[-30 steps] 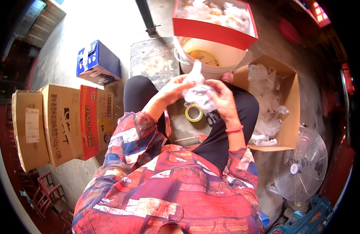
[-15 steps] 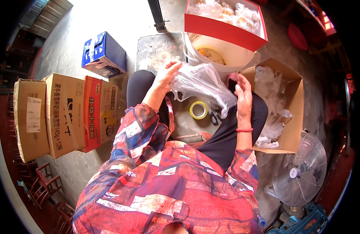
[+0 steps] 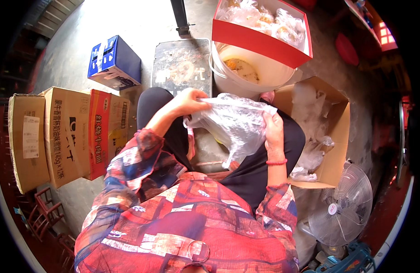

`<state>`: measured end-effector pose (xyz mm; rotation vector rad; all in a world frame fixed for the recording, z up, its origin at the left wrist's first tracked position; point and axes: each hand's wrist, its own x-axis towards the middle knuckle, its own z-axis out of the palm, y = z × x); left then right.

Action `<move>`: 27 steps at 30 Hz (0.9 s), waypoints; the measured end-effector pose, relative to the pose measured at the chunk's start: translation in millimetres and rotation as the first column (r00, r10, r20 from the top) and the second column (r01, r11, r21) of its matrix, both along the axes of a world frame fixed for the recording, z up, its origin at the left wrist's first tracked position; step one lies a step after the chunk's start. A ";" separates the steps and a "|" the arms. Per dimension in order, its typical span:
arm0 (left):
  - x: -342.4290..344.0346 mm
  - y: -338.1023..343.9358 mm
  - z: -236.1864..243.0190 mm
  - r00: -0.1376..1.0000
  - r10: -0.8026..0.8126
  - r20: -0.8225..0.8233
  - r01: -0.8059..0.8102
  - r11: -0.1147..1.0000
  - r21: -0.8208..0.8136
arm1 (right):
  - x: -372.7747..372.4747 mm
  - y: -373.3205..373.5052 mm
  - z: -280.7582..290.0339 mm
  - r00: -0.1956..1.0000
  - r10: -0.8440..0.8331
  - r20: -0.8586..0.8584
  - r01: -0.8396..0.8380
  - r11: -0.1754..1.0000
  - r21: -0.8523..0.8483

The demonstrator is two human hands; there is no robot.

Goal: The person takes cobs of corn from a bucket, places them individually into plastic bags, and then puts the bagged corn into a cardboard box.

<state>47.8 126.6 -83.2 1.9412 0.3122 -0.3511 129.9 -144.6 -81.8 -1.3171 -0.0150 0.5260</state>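
A translucent plastic bag (image 3: 230, 123) is stretched out between my hands above the floor between my legs. My left hand (image 3: 189, 102) grips its upper left part, and my right hand (image 3: 273, 127) pinches its right edge. A sliver of yellow tape roll (image 3: 220, 148) shows behind the bag, which hides the rest. Beyond sits a white bucket (image 3: 221, 79) with yellowish residue inside and a red box (image 3: 260, 43) of bagged items over it. Right of my knee, a cardboard box (image 3: 335, 123) holds loose plastic bags.
Cardboard boxes (image 3: 64, 136) stand at my left, a blue carton (image 3: 121, 66) behind them. A dark metal board (image 3: 180, 54) lies ahead, near an upright post (image 3: 178, 13). A standing fan (image 3: 342, 204) is at lower right, stools (image 3: 41, 209) at lower left.
The bag went from bunched to loose and is now spread between my hands. My right hand has closed on its edge, and my left hand has moved lower since half a second ago.
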 end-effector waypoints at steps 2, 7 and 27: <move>1.3 16.3 -1.5 0.987 0.060 0.151 -0.043 0.992 -0.116 | 7.8 -8.3 -6.4 0.980 0.196 0.032 -0.180 0.947 -0.268; 13.2 23.1 7.2 0.948 0.314 0.054 -0.305 0.942 -0.138 | 6.7 3.8 17.3 0.891 0.412 0.190 -0.288 0.837 -0.465; 5.2 22.9 4.9 0.989 0.123 0.076 -0.140 0.944 0.299 | 210.2 171.4 -160.8 -0.035 0.988 -0.147 -0.541 -0.143 -0.829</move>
